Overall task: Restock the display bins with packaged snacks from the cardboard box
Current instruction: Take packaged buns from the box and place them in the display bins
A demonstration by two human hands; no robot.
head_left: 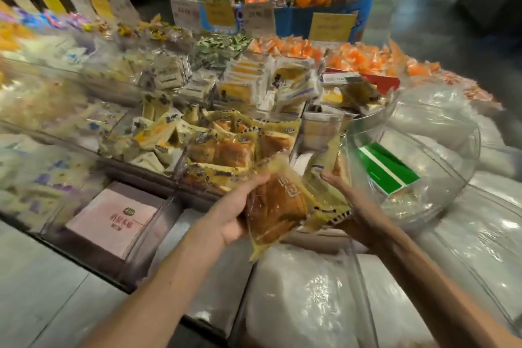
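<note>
My left hand [236, 207] grips a clear yellow-edged pack of brown bread [278, 206] by its left side, just in front of the display bins. My right hand [350, 206] holds a second yellow snack pack [324, 169] from the right, its fingers partly hidden behind the wrappers. Directly beyond the hands, a clear bin [180, 167] holds several of the same bread packs [226, 150]. No cardboard box is in view.
Clear bins of wrapped snacks run across the counter to the left and back. A clear round bowl [440, 167] with a green box [387, 168] stands to the right. A pink box [113, 220] lies in a bin at lower left. White plastic-wrapped bundles [305, 299] lie below my arms.
</note>
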